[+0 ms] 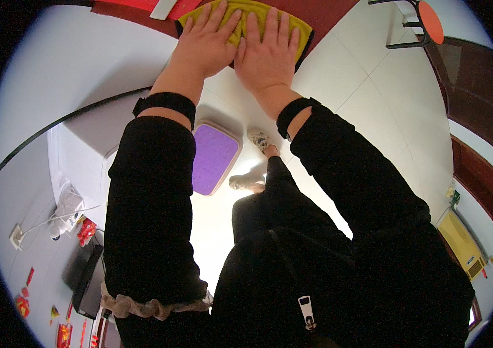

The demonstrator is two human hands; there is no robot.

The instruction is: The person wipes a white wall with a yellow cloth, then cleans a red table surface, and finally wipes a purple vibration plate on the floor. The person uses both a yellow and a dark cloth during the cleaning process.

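Both of my hands lie palm down, side by side, on a yellow cloth with a dark edge (pixel 248 13) at the top of the view. My left hand (pixel 207 41) is on the cloth's left part with its fingers spread. My right hand (pixel 270 54) rests beside it, fingers pointing away from me, the thumbs close together. Under the cloth is a dark red surface (pixel 322 15). Left of the cloth, a white strip (pixel 164 8) lies across bright red material (pixel 129 4). What is beneath my palms is hidden.
A purple-topped stool (pixel 214 158) stands on the tiled floor (pixel 359 104) beside my feet. At the upper right is a black-framed seat with an orange round top (pixel 430 22). A white wall (pixel 98 48) runs along the left. A yellow upright unit (pixel 459 243) stands far right.
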